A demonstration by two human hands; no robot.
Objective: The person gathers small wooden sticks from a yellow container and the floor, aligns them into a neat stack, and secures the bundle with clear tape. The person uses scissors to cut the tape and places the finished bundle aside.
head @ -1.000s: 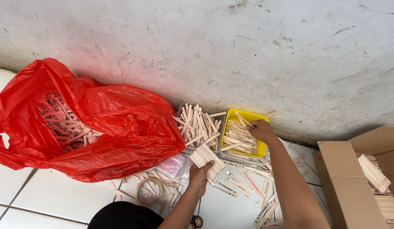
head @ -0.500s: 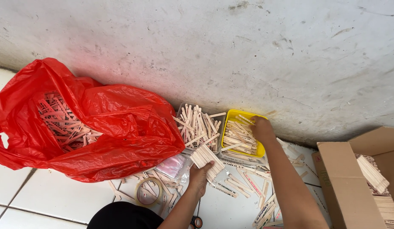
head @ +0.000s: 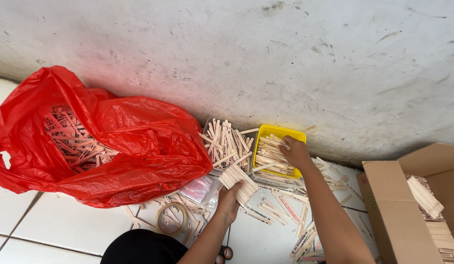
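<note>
Flat pale wooden sticks [head: 275,154] fill the small yellow plastic tray [head: 281,132] that sits against the grey concrete wall [head: 285,63], and the right hand [head: 296,152] rests on top of them, fingers curled down into the pile — whether a stick is actually pinched between them cannot be told. Compared with one second ago the right hand sits slightly further left and deeper over the tray; the shift is small. The left hand [head: 230,200] is unchanged — fingers closed around a squared stack of wooden sticks [head: 239,181], held just above the white floor tiles [head: 56,225]. More loose sticks lie beside the tray, inside the crumpled red plastic bag [head: 114,146] and in the brown cardboard box [head: 383,205] at right.
</note>
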